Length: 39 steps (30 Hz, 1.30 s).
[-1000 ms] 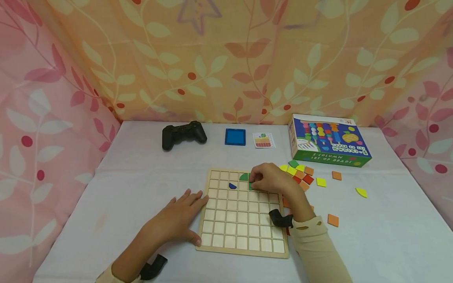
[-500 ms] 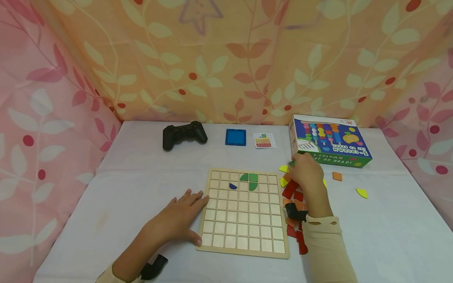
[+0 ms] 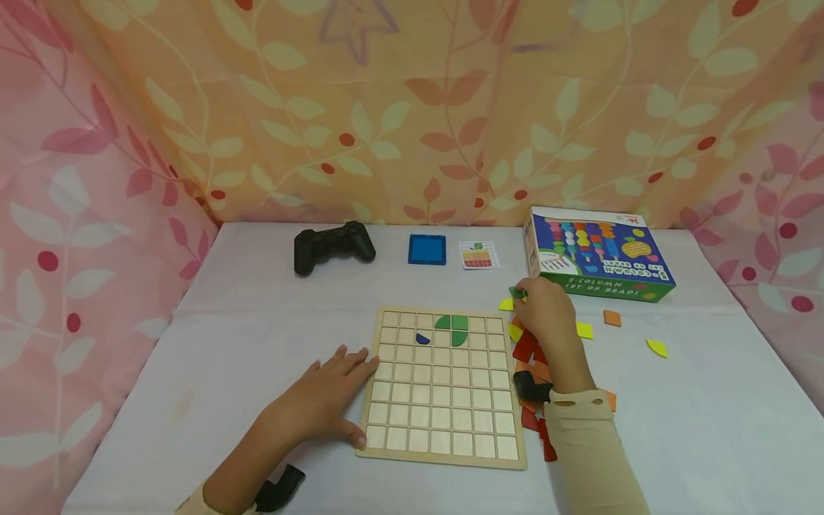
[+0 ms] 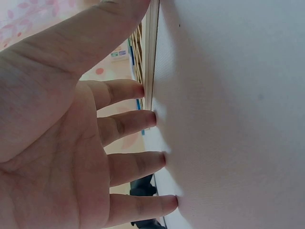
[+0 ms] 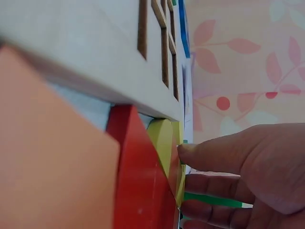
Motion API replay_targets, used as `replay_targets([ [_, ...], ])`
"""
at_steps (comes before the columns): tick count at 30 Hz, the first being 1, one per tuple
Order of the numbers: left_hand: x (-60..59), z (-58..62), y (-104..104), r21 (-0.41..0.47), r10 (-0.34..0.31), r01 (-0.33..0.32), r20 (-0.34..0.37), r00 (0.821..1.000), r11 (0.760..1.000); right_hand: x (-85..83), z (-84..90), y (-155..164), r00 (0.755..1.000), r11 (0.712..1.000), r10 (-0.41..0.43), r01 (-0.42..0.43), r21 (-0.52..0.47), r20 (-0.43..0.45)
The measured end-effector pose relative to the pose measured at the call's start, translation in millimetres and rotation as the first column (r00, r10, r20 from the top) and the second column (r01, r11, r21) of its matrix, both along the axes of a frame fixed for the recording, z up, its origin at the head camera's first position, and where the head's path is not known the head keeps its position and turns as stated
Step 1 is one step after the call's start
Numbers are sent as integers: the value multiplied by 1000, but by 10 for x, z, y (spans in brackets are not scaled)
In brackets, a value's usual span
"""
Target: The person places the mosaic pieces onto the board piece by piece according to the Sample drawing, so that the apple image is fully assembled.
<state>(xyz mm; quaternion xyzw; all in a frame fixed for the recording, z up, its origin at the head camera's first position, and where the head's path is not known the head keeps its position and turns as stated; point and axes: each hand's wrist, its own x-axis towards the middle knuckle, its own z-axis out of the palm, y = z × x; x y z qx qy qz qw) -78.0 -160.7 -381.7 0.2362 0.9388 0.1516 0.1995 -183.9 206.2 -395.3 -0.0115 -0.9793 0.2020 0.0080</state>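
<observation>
My left hand (image 3: 331, 393) lies spread at the left side of a wooden grid board (image 3: 440, 463), fingertips and thumb along its frame. In the left wrist view, those straight fingers (image 4: 138, 164) reach down to the white cloth. Beyond the board's upper right corner, my right hand (image 3: 547, 311) pinches a green tile (image 3: 517, 292) between thumb and fingers. Green pieces, a square (image 3: 460, 322) and two rounded ones, sit in neighbouring cells near the board's top. A small blue piece (image 3: 422, 339) lies left of them. Red tiles (image 5: 138, 176) and yellow tiles (image 5: 164, 138) are below the right hand.
Loose orange, red and yellow tiles (image 3: 549, 440) line the board's right side, partly under the right forearm. A bead-set box (image 3: 605, 286) stands just behind the right hand. Farther back are a pattern card (image 3: 478, 255), a blue square tray (image 3: 428, 249) and a black game controller (image 3: 335, 247).
My right hand has left the board, where a green square and a rounded green piece now show, and moved right to the tile pile. The green tile there has shifted left. My left hand stays put.
</observation>
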Motion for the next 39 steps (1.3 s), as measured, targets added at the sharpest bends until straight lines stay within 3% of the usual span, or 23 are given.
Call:
replay_targets([
  [5, -2, -5, -5, -2, -3, 3, -9, 1000, 1000, -24, -24, -29, 998, 999, 45, -46, -18, -32],
  [12, -5, -8, -5, -4, -6, 6, -15, 1000, 1000, -69, -36, -64, 983, 980, 183, -184, -74, -17],
  [18, 1, -5, -1, -4, -4, 4, -15, 1000, 1000, -65, -27, -102, 961, 961, 275, -275, 0, -20],
  [22, 2, -4, 1, -3, -5, 5, -15, 1000, 1000, -45, -10, -111, 964, 964, 265, -265, 24, 12],
  [32, 1, -15, -1, 3, -6, 6, -14, 1000, 1000, -41, 29, -48, 971, 977, 215, -214, -23, 104],
  [39, -4, -25, 0, -3, -6, 6, -13, 1000, 1000, -21, 41, -43, 970, 971, 237, -235, -37, 48],
])
